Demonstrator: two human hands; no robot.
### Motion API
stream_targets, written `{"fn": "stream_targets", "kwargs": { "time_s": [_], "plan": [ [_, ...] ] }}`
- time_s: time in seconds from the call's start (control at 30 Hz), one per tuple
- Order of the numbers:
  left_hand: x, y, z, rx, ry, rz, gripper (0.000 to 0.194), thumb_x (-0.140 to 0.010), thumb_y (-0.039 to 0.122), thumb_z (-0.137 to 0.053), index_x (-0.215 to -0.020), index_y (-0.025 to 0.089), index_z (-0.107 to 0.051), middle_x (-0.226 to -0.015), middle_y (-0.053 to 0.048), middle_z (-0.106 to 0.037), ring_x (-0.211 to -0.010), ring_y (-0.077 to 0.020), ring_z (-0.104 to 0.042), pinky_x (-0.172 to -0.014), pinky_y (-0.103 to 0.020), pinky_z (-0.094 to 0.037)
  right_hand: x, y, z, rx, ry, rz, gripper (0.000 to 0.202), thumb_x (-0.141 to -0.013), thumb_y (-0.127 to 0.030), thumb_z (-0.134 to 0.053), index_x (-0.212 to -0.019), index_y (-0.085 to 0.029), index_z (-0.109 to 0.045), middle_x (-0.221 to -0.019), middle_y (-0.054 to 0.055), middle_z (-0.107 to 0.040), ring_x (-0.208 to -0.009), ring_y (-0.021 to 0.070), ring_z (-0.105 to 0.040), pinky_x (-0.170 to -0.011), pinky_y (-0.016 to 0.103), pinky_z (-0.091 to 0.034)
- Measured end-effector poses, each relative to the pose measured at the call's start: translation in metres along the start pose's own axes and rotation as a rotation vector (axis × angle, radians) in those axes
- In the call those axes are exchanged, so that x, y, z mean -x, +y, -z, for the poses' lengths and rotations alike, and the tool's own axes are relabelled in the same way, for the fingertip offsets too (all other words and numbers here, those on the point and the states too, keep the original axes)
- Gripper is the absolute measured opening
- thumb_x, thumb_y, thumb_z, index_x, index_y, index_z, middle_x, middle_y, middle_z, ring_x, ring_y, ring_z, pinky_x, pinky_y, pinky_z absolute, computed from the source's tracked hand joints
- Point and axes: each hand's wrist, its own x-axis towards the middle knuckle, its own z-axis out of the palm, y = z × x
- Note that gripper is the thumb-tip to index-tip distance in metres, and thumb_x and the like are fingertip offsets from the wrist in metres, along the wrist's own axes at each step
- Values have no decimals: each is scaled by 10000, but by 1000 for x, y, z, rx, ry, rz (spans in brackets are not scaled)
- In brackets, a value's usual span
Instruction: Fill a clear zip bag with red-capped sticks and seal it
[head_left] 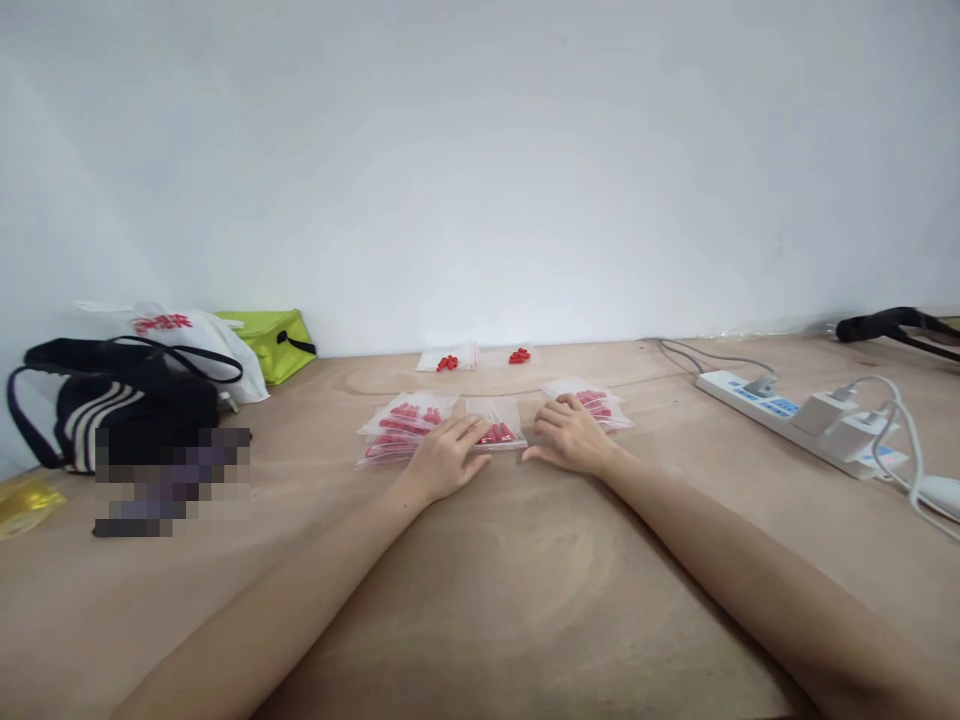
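Note:
Across the middle of the table, my left hand [450, 455] lies with its fingers stretched out over the edge of a clear zip bag [495, 415]. Small red tube-shaped pieces [496, 434] show at this bag's near end. Left of that hand is a pile of similar bags [394, 430] with red pieces inside, partly covered by it. My right hand [571, 436] rests just right of the middle bag, thumb apart and fingers bent. Its fingertips are beside or on a second group of filled bags [596, 403]; contact is unclear. Neither hand visibly grips anything.
Near the wall, two clear bags [487, 357] lie with red pieces [447, 363] on or in them. A power strip [750, 398] with plugs and cables lies right. On the left are a black bag [142, 410], a white plastic bag [225, 350] and a lime-green bag [262, 340].

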Motion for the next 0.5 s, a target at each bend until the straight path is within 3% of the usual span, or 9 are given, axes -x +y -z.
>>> {"fn": "stream_targets", "kwargs": {
  "time_s": [0.13,0.3,0.4,0.5],
  "plan": [
    [-11,6,-14,6,-117,45,221,-822,139,-467,-1001,162,-593,-976,-68,-646,-889,-196,-599,-762,-334,-495,10,29,16,-118,-52,-217,216,-783,-345,-491,-810,-159,-597,-851,75,-602,-817,182,-488,-739,311,-291],
    [-16,-10,-22,-79,-203,108,235,-786,57,-429,-898,140,-618,-899,-92,-664,-808,-206,-616,-694,-336,-496,28,63,23,-126,-182,-447,223,-701,-178,-471,-829,-199,-653,-896,62,-625,-851,194,-497,-705,310,-297],
    [-9,-24,-17,-120,-207,145,246,-775,59,-414,-882,134,-622,-876,-96,-667,-769,-208,-621,-663,-324,-490,35,73,23,-95,-284,-477,333,-669,-99,-456,-890,-239,-661,-933,44,-631,-867,187,-498,-685,297,-293],
    [0,-33,-10,-158,-220,169,239,-777,82,-418,-884,135,-624,-856,-94,-668,-751,-206,-621,-650,-314,-483,38,78,22,-20,-328,-416,334,-669,-82,-487,-899,-246,-665,-941,41,-637,-865,183,-497,-682,297,-282]
  ]
}}
